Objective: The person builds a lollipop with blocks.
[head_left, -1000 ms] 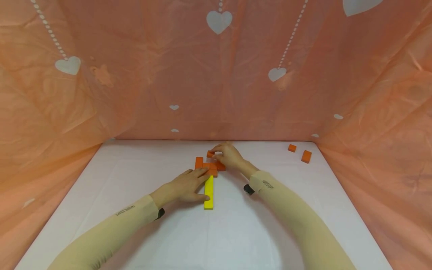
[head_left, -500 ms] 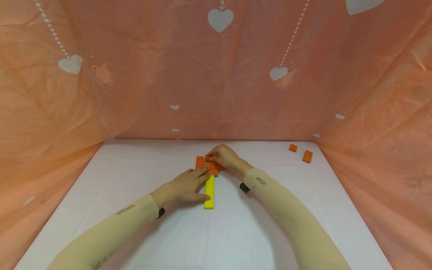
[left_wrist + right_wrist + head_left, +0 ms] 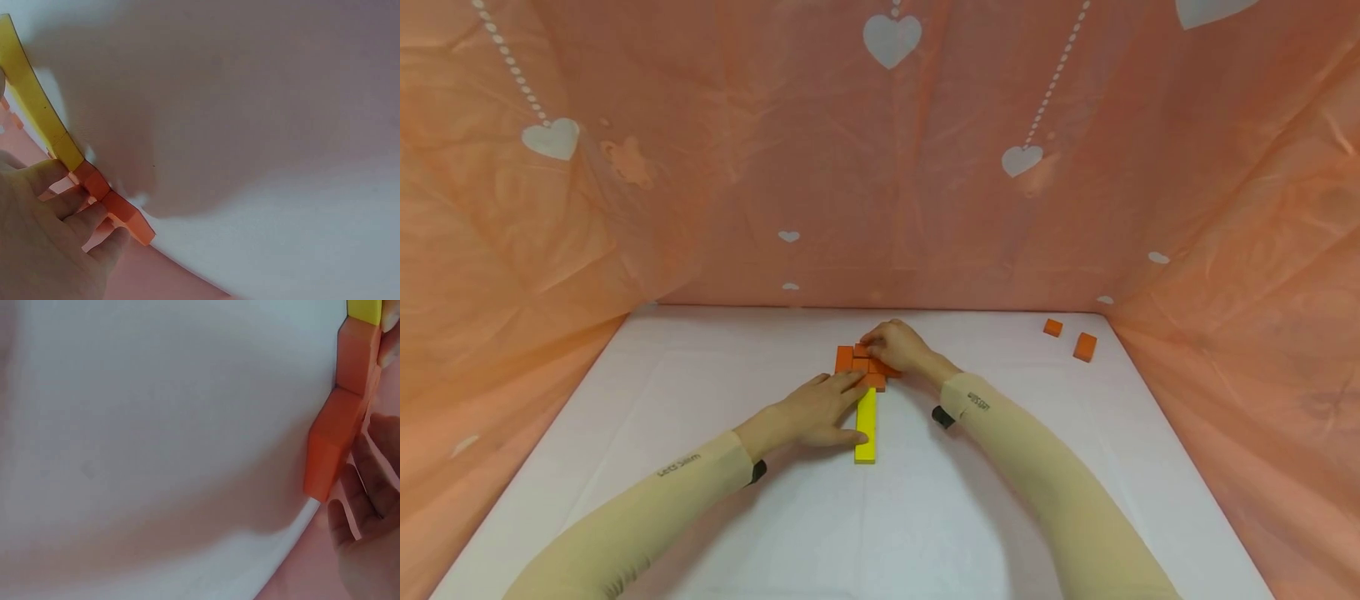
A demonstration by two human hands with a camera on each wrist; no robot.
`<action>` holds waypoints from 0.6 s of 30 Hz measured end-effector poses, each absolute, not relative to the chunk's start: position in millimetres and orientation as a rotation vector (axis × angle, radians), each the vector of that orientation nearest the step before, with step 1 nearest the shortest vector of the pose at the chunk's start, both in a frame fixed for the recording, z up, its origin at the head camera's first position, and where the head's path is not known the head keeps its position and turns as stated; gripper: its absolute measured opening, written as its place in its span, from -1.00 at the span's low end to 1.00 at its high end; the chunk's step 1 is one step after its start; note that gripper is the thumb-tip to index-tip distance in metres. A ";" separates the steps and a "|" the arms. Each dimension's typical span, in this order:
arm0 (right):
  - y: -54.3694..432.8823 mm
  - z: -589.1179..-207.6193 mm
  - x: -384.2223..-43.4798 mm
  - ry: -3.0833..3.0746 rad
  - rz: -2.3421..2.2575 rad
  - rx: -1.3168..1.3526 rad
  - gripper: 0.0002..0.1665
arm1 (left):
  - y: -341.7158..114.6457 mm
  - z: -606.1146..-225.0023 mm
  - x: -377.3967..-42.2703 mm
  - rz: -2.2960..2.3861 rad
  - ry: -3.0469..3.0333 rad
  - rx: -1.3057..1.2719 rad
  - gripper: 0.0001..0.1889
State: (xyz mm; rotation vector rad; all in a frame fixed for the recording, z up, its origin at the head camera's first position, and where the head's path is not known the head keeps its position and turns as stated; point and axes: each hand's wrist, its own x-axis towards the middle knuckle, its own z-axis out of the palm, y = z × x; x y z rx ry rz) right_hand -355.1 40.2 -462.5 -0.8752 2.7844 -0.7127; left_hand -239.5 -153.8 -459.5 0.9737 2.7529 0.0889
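- Right hand (image 3: pixel 902 346) pinches a small block (image 3: pixel 861 351), now drawn against the far side of the orange blocks (image 3: pixel 860 365): gap apparently closed.
- Left hand (image 3: pixel 812 412), spread, touches them and the nearer yellow block (image 3: pixel 867 421).

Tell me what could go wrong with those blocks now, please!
The right hand is at a small orange block on the far side of the group. It sits snug against its orange neighbours, so a push that's too hard might knock those crooked.

The left hand rests partly on the yellow block. If that hand slid, the long piece might swing out of line with the orange ones.
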 end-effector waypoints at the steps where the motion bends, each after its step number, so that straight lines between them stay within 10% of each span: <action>1: 39.7 -462.7 -354.8 2.791 -0.716 -0.870 -0.67 | -153.9 -459.1 -239.4 0.091 2.752 0.972 -0.05; 18: 35.0 -461.4 -349.6 2.793 -0.703 -0.812 -0.70 | -154.8 -458.2 -238.9 0.105 2.754 0.988 -0.05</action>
